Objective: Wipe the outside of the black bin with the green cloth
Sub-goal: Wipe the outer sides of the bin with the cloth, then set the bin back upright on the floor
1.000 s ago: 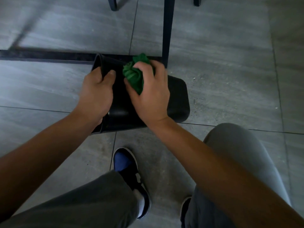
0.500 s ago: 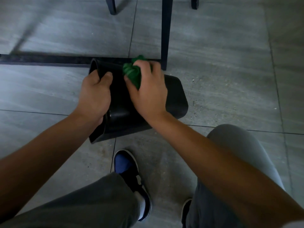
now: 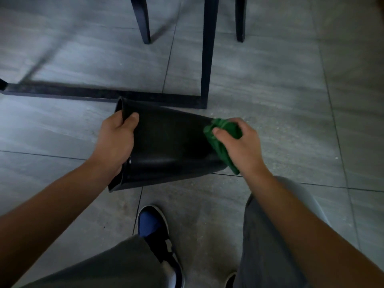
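Midway through wiping, the left hand [image 3: 116, 140] gripped the tipped black bin's [image 3: 170, 146] rim at centre frame while the right hand [image 3: 239, 142] clutched the green cloth [image 3: 222, 140] against its base end, other sides seemingly left.

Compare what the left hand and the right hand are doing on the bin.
The left hand grips the open rim of the black bin, thumb on the outer wall; the right hand holds the bunched green cloth against the closed base end. The left hand steadies; the right hand wipes. Both hands touch the tipped bin.
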The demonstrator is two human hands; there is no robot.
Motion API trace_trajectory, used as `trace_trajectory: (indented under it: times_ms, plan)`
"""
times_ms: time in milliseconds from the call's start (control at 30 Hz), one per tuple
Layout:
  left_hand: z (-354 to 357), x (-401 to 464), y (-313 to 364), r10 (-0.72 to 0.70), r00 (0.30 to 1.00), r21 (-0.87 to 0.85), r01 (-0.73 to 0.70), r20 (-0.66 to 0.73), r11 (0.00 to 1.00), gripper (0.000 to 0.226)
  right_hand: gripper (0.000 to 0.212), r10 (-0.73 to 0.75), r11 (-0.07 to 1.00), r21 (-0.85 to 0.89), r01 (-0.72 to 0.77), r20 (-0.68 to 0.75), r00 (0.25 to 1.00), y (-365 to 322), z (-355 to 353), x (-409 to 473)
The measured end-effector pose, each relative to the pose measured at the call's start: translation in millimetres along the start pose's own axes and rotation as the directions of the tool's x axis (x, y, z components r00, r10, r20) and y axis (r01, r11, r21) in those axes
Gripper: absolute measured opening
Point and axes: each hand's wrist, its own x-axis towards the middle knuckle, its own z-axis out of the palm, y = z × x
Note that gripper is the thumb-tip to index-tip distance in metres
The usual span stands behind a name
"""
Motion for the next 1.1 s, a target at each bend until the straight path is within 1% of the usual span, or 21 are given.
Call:
trace_trajectory:
  times_ms: [67,133,233,300,367,433,467,533,600,700,800,867,967,1033,1100]
  plan:
    - [-0.5,2.5,2.6,-0.008,1.0,0.0,0.008,0.004,1.0,0.027,0.022,0.057,0.998,-0.014,-0.058,-0.069,0.996,4.4,-13.5,19.5]
    - [-1.2,5.2,5.2,-0.017,1.0,-0.007,0.017,0.002,1.0,0.026,0.029,0.064,0.997,-0.025,-0.067,-0.108,0.992,2.9,-20.8,30.1]
    - [-3.5,7.9,8.4,-0.025,0.999,-0.035,0.025,0.024,0.999,0.022,0.032,0.108,0.991,-0.066,-0.117,-0.133,0.985,12.5,-28.4,35.2]
    - [-4.7,7.9,11.1,-0.031,0.998,-0.052,0.034,0.058,0.998,0.017,0.032,0.155,0.983,-0.08,-0.167,-0.142,0.978,19.6,-30.1,34.9]
    - [-4.8,8.1,13.4,-0.027,0.994,-0.072,0.035,0.105,0.997,0.018,0.031,0.168,0.979,-0.094,-0.18,-0.13,0.977,23.0,-29.4,30.8]
    - [-3.3,8.7,16.4,0.006,0.989,-0.086,0.007,0.149,0.996,0.023,0.03,0.136,0.979,-0.135,-0.151,-0.112,0.984,20.8,-29.3,30.9]
    - [-2.5,8.4,18.1,0.032,0.986,-0.066,-0.022,0.161,0.998,0.023,0.03,0.113,0.98,-0.154,-0.127,-0.094,0.989,16.6,-29.6,33.3]
    - [-0.8,6.9,22.5,0.098,0.974,0.031,-0.106,0.203,0.994,0.022,0.03,0.07,0.979,-0.188,-0.08,-0.061,0.996,1.7,-29.3,39.2]
    - [1.4,4.1,28.6,0.138,0.958,0.139,-0.177,0.253,0.974,0.02,0.036,-0.004,0.968,-0.253,-0.012,-0.064,0.998,-15.6,-25.8,47.0]
    - [8.7,-0.2,37.4,0.109,0.931,0.229,-0.197,0.347,0.953,0.013,0.038,-0.103,0.928,-0.36,0.092,-0.01,0.995,-41.8,-13.2,51.0]
    - [18.3,-5.4,39.0,0.128,0.896,0.213,-0.237,0.425,0.948,0.012,0.039,-0.126,0.893,-0.428,0.142,0.064,0.99,-60.4,1.2,45.7]
    - [23.1,-7.7,35.8,0.16,0.865,0.192,-0.279,0.475,0.941,0.021,0.048,-0.116,0.87,-0.474,0.138,0.075,0.99,-67.5,6.5,39.0]
    - [32.3,-13.5,32.0,0.201,0.788,0.16,-0.353,0.582,0.922,0.046,0.073,-0.024,0.842,-0.532,0.086,0.123,0.992,-71.1,4.0,33.7]
    - [38.9,-17.2,31.6,0.231,0.761,0.138,-0.387,0.607,0.912,0.048,0.085,0.025,0.817,-0.571,0.08,0.174,0.984,-74.3,-0.3,35.6]
    - [44.6,-19.1,33.3,0.242,0.747,0.127,-0.399,0.62,0.908,0.052,0.091,0.049,0.796,-0.602,0.07,0.18,0.982,-79.7,-2.4,41.3]
